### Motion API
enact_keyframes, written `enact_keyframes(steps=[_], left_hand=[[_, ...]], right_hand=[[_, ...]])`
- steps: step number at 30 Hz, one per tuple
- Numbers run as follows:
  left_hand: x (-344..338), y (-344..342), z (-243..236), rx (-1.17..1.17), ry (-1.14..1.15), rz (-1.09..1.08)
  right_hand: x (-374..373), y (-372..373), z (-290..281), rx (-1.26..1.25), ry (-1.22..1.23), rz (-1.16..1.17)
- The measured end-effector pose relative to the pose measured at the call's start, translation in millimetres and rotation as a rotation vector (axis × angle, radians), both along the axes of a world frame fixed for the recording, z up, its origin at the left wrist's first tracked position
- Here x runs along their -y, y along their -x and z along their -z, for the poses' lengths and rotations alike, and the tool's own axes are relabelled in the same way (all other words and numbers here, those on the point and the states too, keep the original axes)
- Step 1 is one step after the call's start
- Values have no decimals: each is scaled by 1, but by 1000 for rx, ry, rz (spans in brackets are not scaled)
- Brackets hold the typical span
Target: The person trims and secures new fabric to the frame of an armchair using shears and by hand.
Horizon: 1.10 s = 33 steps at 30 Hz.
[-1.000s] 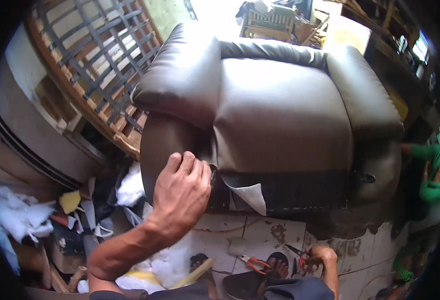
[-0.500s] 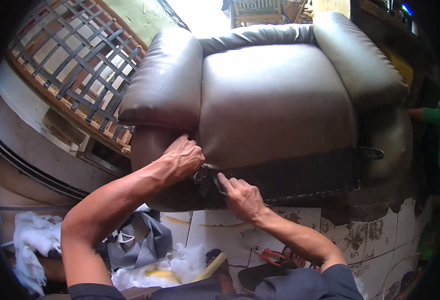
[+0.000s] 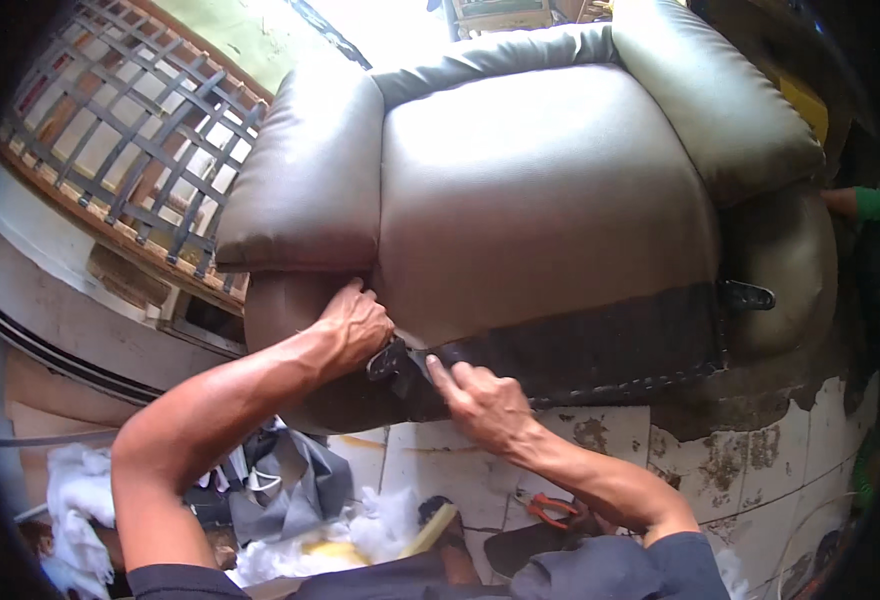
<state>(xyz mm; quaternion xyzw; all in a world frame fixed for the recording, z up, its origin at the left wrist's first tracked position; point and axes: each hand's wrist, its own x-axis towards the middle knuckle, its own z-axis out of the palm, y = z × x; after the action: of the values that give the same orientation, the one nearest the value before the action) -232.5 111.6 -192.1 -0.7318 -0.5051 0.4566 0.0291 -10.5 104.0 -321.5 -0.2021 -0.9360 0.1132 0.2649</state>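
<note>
A brown leather-look armchair (image 3: 550, 200) fills the middle, with a black fabric strip (image 3: 600, 340) along its lower front. My left hand (image 3: 353, 322) is closed at the gap between seat and left armrest; its fingertips are partly hidden, and what they grip cannot be made out. To its right, my right hand (image 3: 485, 402) has its forefinger extended and the others curled, pinching a small dark flap (image 3: 418, 365) at the strip's left end. Just below my left hand, a dark metal bracket (image 3: 385, 362) sticks out. A matching bracket (image 3: 748, 295) shows at the right.
A wooden frame with woven black webbing (image 3: 130, 140) leans at the left. White stuffing (image 3: 375, 525) and grey material (image 3: 295, 480) lie below my left arm. Orange-handled pliers (image 3: 550, 508) rest on worn tiles. Another person's green-sleeved arm (image 3: 865, 204) reaches the chair's right side.
The view has shifted a little, so the chair sits slightly further left and higher. Both hands stay at the seat's lower left corner; more of the left bracket now shows.
</note>
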Motion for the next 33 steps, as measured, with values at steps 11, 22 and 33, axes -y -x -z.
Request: enact_keyframes(steps=[11, 22, 33], left_hand=[[-5, -6, -2, 59, -165, -22], [-9, -9, -6, 140, -213, -126], [-2, -5, -6, 216, -396, -113]], right_hand=[[-10, 5, -2, 50, 100, 183], [-22, -14, -36, 3, 375, -74], [-55, 54, -13, -382, -99, -75]])
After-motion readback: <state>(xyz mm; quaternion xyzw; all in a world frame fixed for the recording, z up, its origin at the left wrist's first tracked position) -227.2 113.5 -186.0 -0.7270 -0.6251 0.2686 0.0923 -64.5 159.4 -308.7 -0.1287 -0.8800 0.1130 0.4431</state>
